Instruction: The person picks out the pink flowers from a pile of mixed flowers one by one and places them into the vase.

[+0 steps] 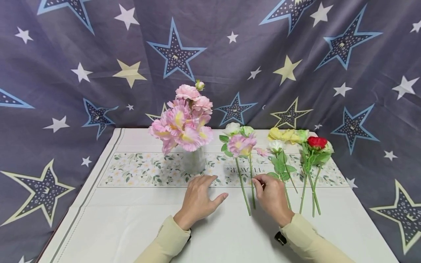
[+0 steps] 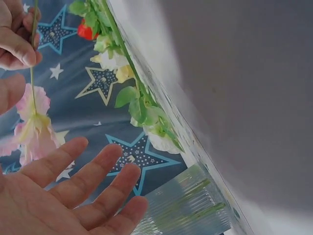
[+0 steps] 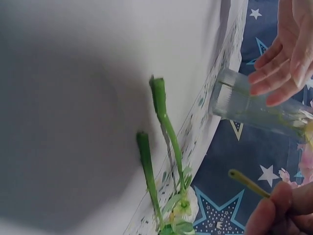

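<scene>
Between thumb and fingers, my right hand (image 1: 272,197) pinches the green stem of a pink artificial flower (image 1: 241,145). The left wrist view shows this flower (image 2: 35,129) lifted off the table, and the right wrist view shows the stem's cut end (image 3: 244,181) sticking out past the fingertips. My left hand (image 1: 198,199) is spread, its fingers pointing towards a clear ribbed vase (image 1: 193,160), and holds nothing. Several pink flowers (image 1: 184,122) stand in the vase, with stems showing through its wall. A white rose (image 1: 232,128) lies behind the held flower.
Right of my right hand lie a white rose (image 1: 277,145), a red rose (image 1: 317,142) and yellow flowers (image 1: 284,135), stems towards me. A floral runner (image 1: 131,171) crosses the white tablecloth (image 1: 115,223). A star-patterned curtain (image 1: 210,91) hangs behind the table.
</scene>
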A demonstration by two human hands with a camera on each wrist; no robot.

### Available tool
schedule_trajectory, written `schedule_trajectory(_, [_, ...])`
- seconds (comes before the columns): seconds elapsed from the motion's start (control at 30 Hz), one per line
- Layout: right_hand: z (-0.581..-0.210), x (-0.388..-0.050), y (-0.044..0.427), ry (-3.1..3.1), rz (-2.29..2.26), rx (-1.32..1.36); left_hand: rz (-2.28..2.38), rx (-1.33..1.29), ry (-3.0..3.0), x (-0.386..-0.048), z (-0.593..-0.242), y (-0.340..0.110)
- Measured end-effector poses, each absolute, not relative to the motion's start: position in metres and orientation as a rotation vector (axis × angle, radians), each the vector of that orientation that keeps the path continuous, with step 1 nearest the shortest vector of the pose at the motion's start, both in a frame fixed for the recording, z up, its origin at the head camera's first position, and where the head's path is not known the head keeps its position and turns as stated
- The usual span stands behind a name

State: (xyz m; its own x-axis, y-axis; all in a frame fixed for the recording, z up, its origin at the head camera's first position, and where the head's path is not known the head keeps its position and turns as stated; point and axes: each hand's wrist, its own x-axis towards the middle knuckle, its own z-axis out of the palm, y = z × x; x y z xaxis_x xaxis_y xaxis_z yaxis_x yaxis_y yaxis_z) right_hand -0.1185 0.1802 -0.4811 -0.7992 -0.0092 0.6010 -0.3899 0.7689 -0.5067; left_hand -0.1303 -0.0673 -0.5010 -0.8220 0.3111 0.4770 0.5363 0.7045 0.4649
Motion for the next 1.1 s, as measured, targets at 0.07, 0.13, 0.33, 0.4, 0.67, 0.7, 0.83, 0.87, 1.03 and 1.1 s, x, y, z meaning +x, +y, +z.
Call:
schedule_trajectory(0.07, [-0.482, -0.118, 0.177, -2.371, 0.87, 0.311, -0.863, -0.66, -2.548, -0.13, -0.501, -0.066])
schedule_trajectory(0.13, [-0.483, -0.118, 0.175, -2.37, 0.892, 0.319, -0.867, -0.66, -2.55, -0.13, -0.501, -0.065])
schedule_trajectory(0.33, [-0.481, -0.117, 0.167, -2.375, 0.934, 0.324, -0.901, -0.648, -2.588, -0.13, -0.5, -0.061])
schedule_trajectory(0.4, [-0.481, -0.117, 0.165, -2.365, 0.931, 0.325, -0.919, -0.642, -2.592, -0.131, -0.5, -0.059])
schedule_trajectory(0.67, [-0.484, -0.117, 0.156, -2.346, 0.949, 0.333, -1.089, -0.564, -2.584, -0.132, -0.497, -0.049])
schedule_trajectory(0.7, [-0.484, -0.117, 0.155, -2.344, 0.952, 0.335, -1.115, -0.56, -2.575, -0.133, -0.498, -0.049])
schedule_trajectory(0.83, [-0.485, -0.115, 0.152, -2.34, 0.975, 0.347, -1.214, -0.563, -2.555, -0.137, -0.499, -0.044])
schedule_trajectory(0.87, [-0.485, -0.115, 0.151, -2.342, 0.982, 0.351, -1.242, -0.567, -2.559, -0.138, -0.499, -0.043])
schedule_trajectory(1.03, [-0.487, -0.113, 0.146, -2.347, 1.032, 0.361, -1.431, -0.582, -2.53, -0.143, -0.498, -0.035])
schedule_trajectory(1.1, [-0.488, -0.113, 0.145, -2.339, 1.037, 0.365, -1.514, -0.586, -2.483, -0.144, -0.497, -0.031])
